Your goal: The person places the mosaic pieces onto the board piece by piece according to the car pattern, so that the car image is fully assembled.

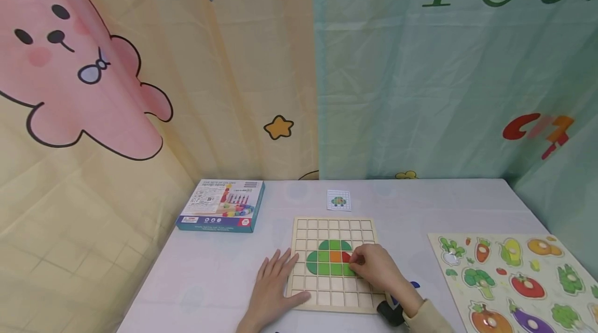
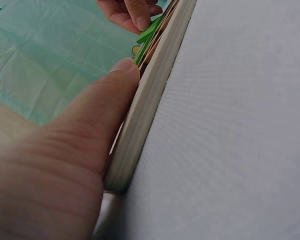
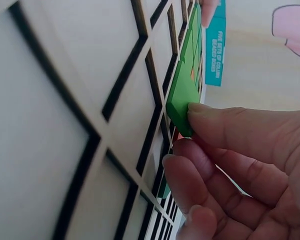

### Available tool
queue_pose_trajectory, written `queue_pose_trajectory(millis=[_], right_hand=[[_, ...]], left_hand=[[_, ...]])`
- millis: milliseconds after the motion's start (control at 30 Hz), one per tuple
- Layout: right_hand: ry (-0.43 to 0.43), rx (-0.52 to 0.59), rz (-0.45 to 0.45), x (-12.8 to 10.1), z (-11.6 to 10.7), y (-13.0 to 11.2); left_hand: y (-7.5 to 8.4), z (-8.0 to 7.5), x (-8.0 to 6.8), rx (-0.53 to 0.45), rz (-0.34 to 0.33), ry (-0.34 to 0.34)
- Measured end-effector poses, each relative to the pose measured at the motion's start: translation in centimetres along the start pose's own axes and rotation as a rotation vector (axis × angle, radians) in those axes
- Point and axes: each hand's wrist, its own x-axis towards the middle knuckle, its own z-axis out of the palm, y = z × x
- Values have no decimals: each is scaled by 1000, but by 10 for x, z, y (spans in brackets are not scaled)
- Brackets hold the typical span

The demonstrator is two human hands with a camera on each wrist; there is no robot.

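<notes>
We see a wooden grid board (image 1: 334, 264) lying flat on a white table (image 1: 210, 276), a little in front of the person. Part of its middle is filled with coloured tiles: mostly green ones, one orange square and a red one, together making a rounded shape.

The right hand (image 1: 377, 268) rests over the right side of that shape. In the right wrist view its thumb and fingers (image 3: 225, 127) pinch the edge of a green tile (image 3: 182, 97), which is tilted up out of the grid rather than lying flush in its cell. So this hand is clamped on the tile.

The left hand (image 1: 272, 287) lies flat at the board's left edge, fingers straight and spread on the table. The left wrist view shows its thumb (image 2: 97, 117) pressed against the pale side of the board. It grips nothing.

The two hands are apart, one at each side of the coloured shape.

Behind the board, a small pattern card (image 1: 338, 200) lies on the table, showing a similar green figure. Farther left sits a blue-edged game box (image 1: 221, 205). At the right edge of the table lies a vegetable peg puzzle (image 1: 516, 281). Printed curtains hang behind the table.
</notes>
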Motion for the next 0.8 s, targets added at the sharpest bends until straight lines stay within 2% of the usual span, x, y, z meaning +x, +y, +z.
queue_pose_trajectory(millis=[333,533,667,800], right_hand=[[-11,-5,-4,-1,-1,1],[-54,9,29,-2,-1,4],[-60,22,45,-6,-8,7],[-22,67,97,-14,-23,11]], left_hand=[[0,0,0,5,2,1],[0,1,0,6,17,17],[0,1,0,2,29,29],[0,1,0,8,32,28]])
